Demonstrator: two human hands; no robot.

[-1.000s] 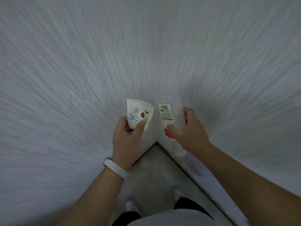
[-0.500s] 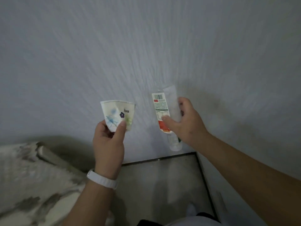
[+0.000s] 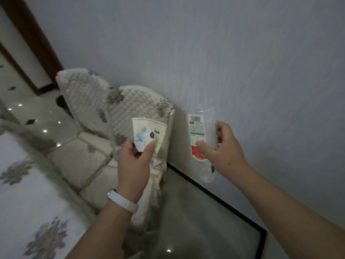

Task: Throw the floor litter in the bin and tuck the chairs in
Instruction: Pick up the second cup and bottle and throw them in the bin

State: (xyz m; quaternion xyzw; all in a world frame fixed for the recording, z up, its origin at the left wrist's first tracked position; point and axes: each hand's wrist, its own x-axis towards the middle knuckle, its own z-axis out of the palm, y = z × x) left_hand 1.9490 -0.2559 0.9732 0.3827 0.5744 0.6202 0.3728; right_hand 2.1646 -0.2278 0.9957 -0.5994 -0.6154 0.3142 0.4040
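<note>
A crumpled white paper cup with a blue flower print is pinched by its lower end in my left hand, rim upward. My right hand grips a clear plastic bottle with a white, green and red label, held upside down with its neck pointing at the floor. Both hands are raised in front of me, about a hand's width apart. No bin or chair is in view.
A sofa with quilted cream cushions and grey flower patches stands against the grey wall on the left. A cloth-covered surface lies at lower left. Glossy floor with a black border strip runs below. A dark door frame is at upper left.
My view has swung left from the bare wall corner, bringing the sofa and the door frame into sight. Both hands keep the same hold on the cup and the bottle.
</note>
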